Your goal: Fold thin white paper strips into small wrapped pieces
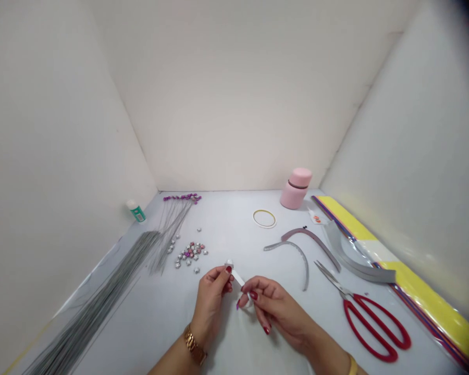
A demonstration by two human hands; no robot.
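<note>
Between my hands runs a narrow white paper strip (237, 277). At its upper end, a small folded part (229, 263) is pinched by the thumb and fingertips of my left hand (213, 287). My right hand (274, 308) grips the strip lower down between thumb and fingers, and a curled tail with a purplish tip shows below. To the left of my left hand lies a loose group of small folded paper stars (191, 252), silver, pink and purple.
Grey wires (101, 297) and purple-tipped stems (175, 213) lie left, near a glue stick (136, 211). A tape ring (264, 219), pink flask (296, 188), paper strips (307, 260), small glue tube (316, 216), red-handled scissors (369, 323) and yellow packets (418, 289) lie right. Walls surround the table.
</note>
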